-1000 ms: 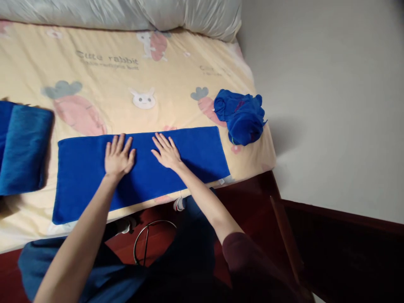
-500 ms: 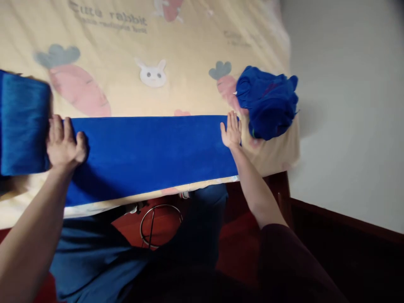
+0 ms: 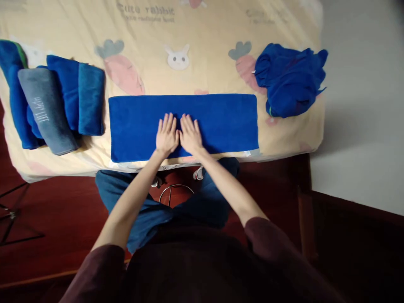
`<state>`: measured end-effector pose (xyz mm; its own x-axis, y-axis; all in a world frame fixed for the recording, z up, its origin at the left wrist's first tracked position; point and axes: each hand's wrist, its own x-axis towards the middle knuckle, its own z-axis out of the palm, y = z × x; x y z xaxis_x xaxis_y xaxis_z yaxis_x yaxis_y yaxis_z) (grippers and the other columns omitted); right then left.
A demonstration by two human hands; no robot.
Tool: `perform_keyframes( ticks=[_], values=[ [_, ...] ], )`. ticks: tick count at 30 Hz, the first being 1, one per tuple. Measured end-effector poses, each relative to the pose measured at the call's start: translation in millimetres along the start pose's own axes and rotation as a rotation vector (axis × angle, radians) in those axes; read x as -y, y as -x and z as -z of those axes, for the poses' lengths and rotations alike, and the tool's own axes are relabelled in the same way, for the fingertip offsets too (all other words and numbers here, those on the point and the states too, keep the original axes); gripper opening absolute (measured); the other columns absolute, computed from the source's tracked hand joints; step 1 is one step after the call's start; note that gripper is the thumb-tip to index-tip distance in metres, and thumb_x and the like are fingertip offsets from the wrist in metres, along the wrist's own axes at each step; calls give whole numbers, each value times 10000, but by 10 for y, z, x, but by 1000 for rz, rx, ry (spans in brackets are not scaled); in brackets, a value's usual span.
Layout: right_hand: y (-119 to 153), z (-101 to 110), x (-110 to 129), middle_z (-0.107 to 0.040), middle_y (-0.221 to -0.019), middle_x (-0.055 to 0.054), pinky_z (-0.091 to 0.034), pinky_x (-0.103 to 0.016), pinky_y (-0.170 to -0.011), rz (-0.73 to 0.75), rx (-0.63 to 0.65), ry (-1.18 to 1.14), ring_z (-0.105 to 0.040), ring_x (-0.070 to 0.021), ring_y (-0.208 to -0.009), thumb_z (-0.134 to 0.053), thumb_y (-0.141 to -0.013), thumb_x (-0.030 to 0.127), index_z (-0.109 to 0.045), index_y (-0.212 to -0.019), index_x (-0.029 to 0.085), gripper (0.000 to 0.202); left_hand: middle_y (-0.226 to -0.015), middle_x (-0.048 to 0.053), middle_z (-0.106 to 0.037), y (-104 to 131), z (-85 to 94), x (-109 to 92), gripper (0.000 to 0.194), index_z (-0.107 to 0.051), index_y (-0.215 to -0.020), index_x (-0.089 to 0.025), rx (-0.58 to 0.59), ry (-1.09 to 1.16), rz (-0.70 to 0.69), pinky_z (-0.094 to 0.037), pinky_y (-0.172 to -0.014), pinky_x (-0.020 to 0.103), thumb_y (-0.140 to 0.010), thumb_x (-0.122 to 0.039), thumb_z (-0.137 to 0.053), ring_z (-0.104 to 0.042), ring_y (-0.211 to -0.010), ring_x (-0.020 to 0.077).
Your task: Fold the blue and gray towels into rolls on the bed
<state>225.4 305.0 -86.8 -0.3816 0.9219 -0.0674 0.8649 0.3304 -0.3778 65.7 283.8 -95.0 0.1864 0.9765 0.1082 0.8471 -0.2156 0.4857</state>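
A blue towel (image 3: 227,122) lies flat as a long rectangle along the near edge of the table. My left hand (image 3: 167,135) rests palm down at its middle, fingers stretched out. Beside it, almost touching at the thumbs, my right hand (image 3: 190,135) also lies flat on the cloth. Neither hand holds anything. A small pale tag (image 3: 247,153) shows at the towel's near right edge.
Several folded towels lie at the left, among them a grey one (image 3: 49,111) and a blue one (image 3: 91,99). A crumpled blue cloth heap (image 3: 288,80) sits at the right. The patterned tablecloth (image 3: 205,42) lies beneath; a wall (image 3: 362,105) stands at the right.
Both hands have come inward from the towel's two ends to its middle. The view has shifted, so more of the folded towels at the left shows.
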Motion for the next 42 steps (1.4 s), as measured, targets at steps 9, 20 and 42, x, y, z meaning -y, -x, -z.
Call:
perform_keyframes(
  ticks=[9, 20, 42],
  values=[
    [174, -51, 136, -114, -1669, 4, 14, -481, -1281, -12, 94, -6, -19, -187, -1561, -254, -1033, 340, -97, -1613, 170, 625, -1665, 64, -191, 176, -168, -104, 637, -280, -1581, -160, 52, 58, 35, -37, -1276, 515, -983, -378, -271, -109, -1552, 255],
    [823, 771, -1996, -79, -1684, -71, -42, -465, -1280, -431, -14, 125, -54, -189, -1561, -158, -1039, 426, -99, -1604, 99, 656, -1660, -70, -63, 857, 771, 1001, 765, -209, -1597, -294, -145, -95, 369, -75, -1250, 599, -881, -547, -302, -132, -1493, 426],
    [311, 743, -2004, -115, -1676, -152, -120, -530, -1258, -287, -5, 216, -92, -253, -1557, -210, -1021, 457, -143, -1591, 44, 707, -1673, 138, -140, 368, 884, 1219, 751, -281, -1565, -78, 40, -169, 255, -82, -1258, 532, -973, -541, -250, -62, -1555, 290]
  ],
)
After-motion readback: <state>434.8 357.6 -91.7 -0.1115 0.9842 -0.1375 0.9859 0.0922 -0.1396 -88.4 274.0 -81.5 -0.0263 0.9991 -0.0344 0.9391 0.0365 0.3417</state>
